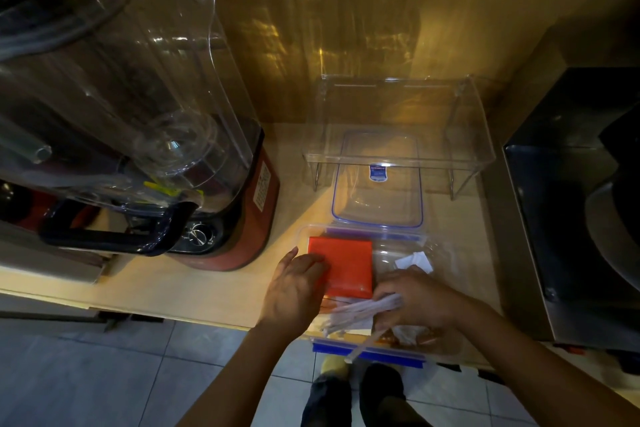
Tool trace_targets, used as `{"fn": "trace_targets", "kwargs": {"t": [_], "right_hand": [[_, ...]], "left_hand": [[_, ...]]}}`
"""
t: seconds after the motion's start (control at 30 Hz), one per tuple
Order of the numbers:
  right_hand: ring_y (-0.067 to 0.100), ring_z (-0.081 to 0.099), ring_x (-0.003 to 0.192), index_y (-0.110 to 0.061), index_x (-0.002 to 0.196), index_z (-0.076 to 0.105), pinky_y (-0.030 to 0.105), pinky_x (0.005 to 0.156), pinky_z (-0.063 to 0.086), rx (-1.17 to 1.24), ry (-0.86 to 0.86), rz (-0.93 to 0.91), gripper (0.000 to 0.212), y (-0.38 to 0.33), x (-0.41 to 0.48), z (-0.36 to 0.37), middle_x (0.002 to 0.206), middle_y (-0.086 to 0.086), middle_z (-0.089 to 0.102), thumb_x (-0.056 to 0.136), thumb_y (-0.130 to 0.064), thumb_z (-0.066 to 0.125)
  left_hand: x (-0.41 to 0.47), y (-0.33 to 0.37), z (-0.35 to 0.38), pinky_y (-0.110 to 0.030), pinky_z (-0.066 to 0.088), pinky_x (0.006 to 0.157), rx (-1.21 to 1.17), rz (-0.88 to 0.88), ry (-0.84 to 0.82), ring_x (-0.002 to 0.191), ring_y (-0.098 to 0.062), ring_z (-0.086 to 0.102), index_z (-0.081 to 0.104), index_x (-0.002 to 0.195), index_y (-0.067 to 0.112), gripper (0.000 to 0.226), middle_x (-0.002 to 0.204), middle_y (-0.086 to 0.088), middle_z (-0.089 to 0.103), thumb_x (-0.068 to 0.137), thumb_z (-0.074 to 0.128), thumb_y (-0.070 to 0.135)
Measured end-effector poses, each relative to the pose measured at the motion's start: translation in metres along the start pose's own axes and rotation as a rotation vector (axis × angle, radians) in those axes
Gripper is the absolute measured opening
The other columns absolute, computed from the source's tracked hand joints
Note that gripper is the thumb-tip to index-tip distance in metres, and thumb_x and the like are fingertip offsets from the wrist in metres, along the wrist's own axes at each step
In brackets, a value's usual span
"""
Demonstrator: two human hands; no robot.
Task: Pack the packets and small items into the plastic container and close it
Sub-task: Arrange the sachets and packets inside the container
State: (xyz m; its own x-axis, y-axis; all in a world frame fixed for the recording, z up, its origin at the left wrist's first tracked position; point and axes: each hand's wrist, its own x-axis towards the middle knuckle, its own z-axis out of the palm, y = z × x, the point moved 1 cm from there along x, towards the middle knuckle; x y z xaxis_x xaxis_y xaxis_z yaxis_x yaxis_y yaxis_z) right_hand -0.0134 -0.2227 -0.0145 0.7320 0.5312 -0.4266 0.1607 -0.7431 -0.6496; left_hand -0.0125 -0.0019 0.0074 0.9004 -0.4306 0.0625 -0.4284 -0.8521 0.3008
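A clear plastic container point(429, 243) with blue clips stands at the counter's front edge. Inside it lies a flat orange packet point(346, 262), with my left hand point(294, 291) resting flat on the packet's left edge, fingers apart. My right hand point(419, 298) is inside the container, closed on a bundle of white wrapped sticks point(360, 314) that points left and down. A white paper piece point(415, 262) and brownish packets point(408, 336) lie under and around that hand. The container's clear lid point(377, 198) with a blue rim lies just behind it.
A red blender point(242, 218) with a big clear jug stands on the left of the wooden counter point(194, 284). A clear acrylic shelf point(398, 121) stands over the lid at the back. A dark steel appliance point(571, 236) fills the right side.
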Motion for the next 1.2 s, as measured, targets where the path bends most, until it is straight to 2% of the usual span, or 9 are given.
{"fn": "trace_targets", "kwargs": {"t": [0.1,0.2,0.4,0.6,0.73,0.87,0.97,1.07,1.2], "right_hand": [[0.01,0.053,0.095,-0.02,0.102,0.067,0.025,0.081,0.032,-0.061,0.006,-0.04,0.034,-0.004,-0.005,0.0,0.104,-0.001,0.064,0.076,-0.042,0.069],[0.005,0.048,0.106,-0.026,0.114,0.064,0.028,0.091,0.031,-0.071,-0.021,-0.07,0.04,-0.004,-0.006,-0.001,0.114,-0.006,0.06,0.077,-0.042,0.069],[0.008,0.047,0.112,-0.032,0.111,0.066,0.032,0.089,0.032,-0.319,-0.02,-0.107,0.028,0.006,-0.008,0.003,0.117,-0.009,0.06,0.084,-0.035,0.059],[0.017,0.059,0.096,-0.019,0.094,0.072,0.029,0.083,0.039,-0.295,0.167,-0.098,0.029,-0.008,0.005,0.023,0.099,0.001,0.069,0.092,-0.03,0.046],[0.019,0.06,0.076,-0.014,0.078,0.07,0.025,0.07,0.03,-0.173,0.314,-0.115,0.026,-0.018,0.007,0.035,0.08,0.005,0.07,0.089,-0.022,0.049],[0.011,0.054,0.096,-0.025,0.095,0.065,0.027,0.082,0.028,-0.182,0.258,-0.069,0.019,-0.016,0.002,0.026,0.099,-0.004,0.066,0.087,-0.036,0.052],[0.011,0.049,0.111,-0.026,0.109,0.058,0.027,0.093,0.026,-0.221,0.223,0.04,0.028,-0.002,-0.008,0.013,0.113,-0.007,0.06,0.085,-0.041,0.057],[0.015,0.046,0.118,-0.026,0.116,0.053,0.03,0.102,0.025,-0.225,0.239,0.134,0.031,0.005,-0.019,0.004,0.122,-0.005,0.056,0.085,-0.028,0.058],[0.024,0.044,0.12,-0.021,0.124,0.049,0.037,0.102,0.028,-0.523,0.091,0.193,0.043,0.006,-0.018,0.0,0.129,0.003,0.052,0.082,-0.016,0.055]], "left_hand": [[-0.001,0.003,-0.003,-0.041,0.046,0.097,-0.133,-0.08,-0.002,0.088,-0.023,0.067,0.07,0.096,0.013,0.016,0.093,-0.004,0.073,0.083,0.067,0.022],[-0.003,0.011,-0.01,-0.027,0.049,0.075,-0.319,-0.14,-0.016,0.082,-0.015,0.065,0.069,0.097,0.018,0.018,0.094,0.003,0.072,0.087,0.062,0.031],[-0.005,0.017,-0.013,0.0,0.035,0.063,-0.401,-0.138,-0.132,0.078,0.004,0.057,0.068,0.098,0.028,0.017,0.097,0.013,0.071,0.088,0.058,0.039],[-0.012,0.017,-0.004,-0.015,0.041,0.076,-0.173,-0.044,-0.294,0.099,-0.009,0.063,0.062,0.113,0.035,0.029,0.116,0.012,0.067,0.086,0.055,0.044],[-0.016,0.017,0.004,-0.02,0.046,0.081,-0.093,-0.057,-0.342,0.097,-0.01,0.065,0.058,0.119,0.041,0.031,0.115,0.01,0.068,0.088,0.054,0.043],[-0.015,0.016,0.011,-0.026,0.05,0.082,-0.042,-0.055,-0.426,0.094,-0.014,0.066,0.052,0.123,0.044,0.036,0.111,0.005,0.07,0.087,0.053,0.05],[-0.011,0.015,0.017,-0.027,0.052,0.085,0.009,-0.051,-0.493,0.096,-0.016,0.067,0.055,0.122,0.036,0.03,0.111,0.002,0.07,0.092,0.051,0.039],[-0.008,0.016,0.023,-0.029,0.053,0.087,0.035,-0.051,-0.517,0.095,-0.018,0.068,0.061,0.114,0.028,0.023,0.108,-0.001,0.071,0.096,0.047,0.028],[-0.006,0.018,0.028,-0.03,0.053,0.088,0.046,-0.081,-0.531,0.096,-0.019,0.067,0.06,0.116,0.028,0.025,0.108,-0.002,0.07,0.096,0.046,0.024]]}}
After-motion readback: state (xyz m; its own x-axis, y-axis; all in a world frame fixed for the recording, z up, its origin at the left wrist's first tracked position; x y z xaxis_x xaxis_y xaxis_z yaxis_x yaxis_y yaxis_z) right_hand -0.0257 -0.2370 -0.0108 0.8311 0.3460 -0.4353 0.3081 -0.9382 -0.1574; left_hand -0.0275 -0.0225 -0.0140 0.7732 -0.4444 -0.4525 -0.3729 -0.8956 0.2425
